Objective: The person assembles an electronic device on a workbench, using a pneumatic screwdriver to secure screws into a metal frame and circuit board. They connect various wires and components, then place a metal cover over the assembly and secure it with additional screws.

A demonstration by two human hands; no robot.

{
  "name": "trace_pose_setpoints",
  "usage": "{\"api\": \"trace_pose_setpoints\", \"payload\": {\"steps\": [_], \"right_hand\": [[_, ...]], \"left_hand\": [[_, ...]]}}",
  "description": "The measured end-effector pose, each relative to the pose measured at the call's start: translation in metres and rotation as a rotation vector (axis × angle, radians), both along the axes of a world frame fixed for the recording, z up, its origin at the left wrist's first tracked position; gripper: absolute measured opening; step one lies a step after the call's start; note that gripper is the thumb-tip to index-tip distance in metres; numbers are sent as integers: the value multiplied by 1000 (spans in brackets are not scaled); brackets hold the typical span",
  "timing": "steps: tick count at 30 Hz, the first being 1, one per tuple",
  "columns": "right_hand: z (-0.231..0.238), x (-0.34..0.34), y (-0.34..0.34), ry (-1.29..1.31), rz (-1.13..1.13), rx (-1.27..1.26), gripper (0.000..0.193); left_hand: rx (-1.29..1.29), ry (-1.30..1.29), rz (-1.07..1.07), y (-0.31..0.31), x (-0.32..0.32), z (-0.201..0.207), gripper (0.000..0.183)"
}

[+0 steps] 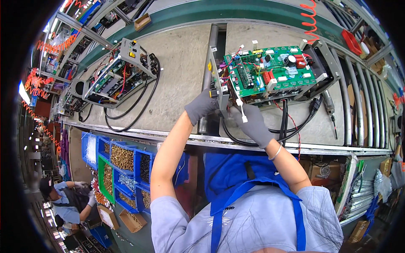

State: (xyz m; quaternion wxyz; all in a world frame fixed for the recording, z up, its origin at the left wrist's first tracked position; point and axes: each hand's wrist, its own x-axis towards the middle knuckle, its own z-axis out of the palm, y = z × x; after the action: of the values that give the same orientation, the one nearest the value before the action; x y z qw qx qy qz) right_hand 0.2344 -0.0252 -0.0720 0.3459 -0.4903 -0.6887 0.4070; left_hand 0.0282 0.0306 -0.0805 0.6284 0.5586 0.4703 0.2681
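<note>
A metal bench (179, 50) is carrying a boxy unit (274, 71), flat green board (298, 80) up, beyond the gloved left hand (201, 107), which is curling against its grey panel (217, 72). The gloved right hand (253, 126) is bending under a white connector (244, 117); neither grip is showing clearly.

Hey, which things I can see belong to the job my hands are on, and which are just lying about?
Likely the job:
- unit with the green circuit board, left hand at its end panel
- white-tipped lead by the right hand

Apparently lying about:
- second unit, left
- power screwdriver, perhaps for later
- blue bins of small parts
- red tray
</note>
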Motion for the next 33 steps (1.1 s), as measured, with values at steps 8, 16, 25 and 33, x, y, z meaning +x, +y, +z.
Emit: {"api": "trace_pose_setpoints", "payload": {"steps": [8, 16, 25, 33], "right_hand": [[3, 0, 1, 445, 89, -549, 34], [-24, 24, -6, 421, 99, -546, 28], [-32, 14, 0, 415, 19, -462, 28], [-49, 1, 0, 341, 39, -226, 33]], "left_hand": [[8, -146, 182, -3, -3, -16, 18], [199, 23, 264, -9, -5, 7, 31], [342, 188, 264, -33, 3, 4, 33], [308, 349, 501, -28, 17, 9, 15]]}}
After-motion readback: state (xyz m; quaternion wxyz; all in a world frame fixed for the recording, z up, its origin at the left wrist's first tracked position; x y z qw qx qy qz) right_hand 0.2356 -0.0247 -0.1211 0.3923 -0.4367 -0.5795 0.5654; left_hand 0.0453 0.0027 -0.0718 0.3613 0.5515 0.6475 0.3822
